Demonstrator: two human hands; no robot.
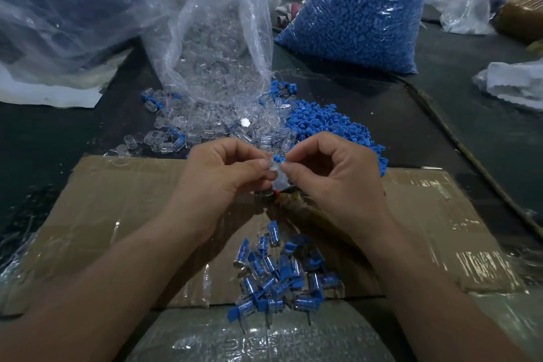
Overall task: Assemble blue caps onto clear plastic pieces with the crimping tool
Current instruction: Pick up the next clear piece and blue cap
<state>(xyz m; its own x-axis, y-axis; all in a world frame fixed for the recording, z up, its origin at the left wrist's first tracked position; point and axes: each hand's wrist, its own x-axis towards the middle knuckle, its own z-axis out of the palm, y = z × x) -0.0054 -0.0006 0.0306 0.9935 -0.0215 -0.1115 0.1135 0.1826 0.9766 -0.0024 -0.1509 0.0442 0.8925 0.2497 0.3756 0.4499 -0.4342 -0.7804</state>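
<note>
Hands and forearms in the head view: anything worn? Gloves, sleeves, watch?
Nothing worn that shows. The left hand and right hand are bare: no gloves, rings or tape. The left forearm and right forearm are uncovered down to the frame edge, with no sleeve, watch or wristband in view.

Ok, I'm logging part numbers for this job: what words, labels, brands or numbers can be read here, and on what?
No text can be read anywhere.
On the cardboard sheet: only tape glare, no print shows.
On the bag of blue caps and the bag of clear pieces: no label in view.
On the plastic wrap at the bottom edge: faint marks, too blurred to read.
</note>
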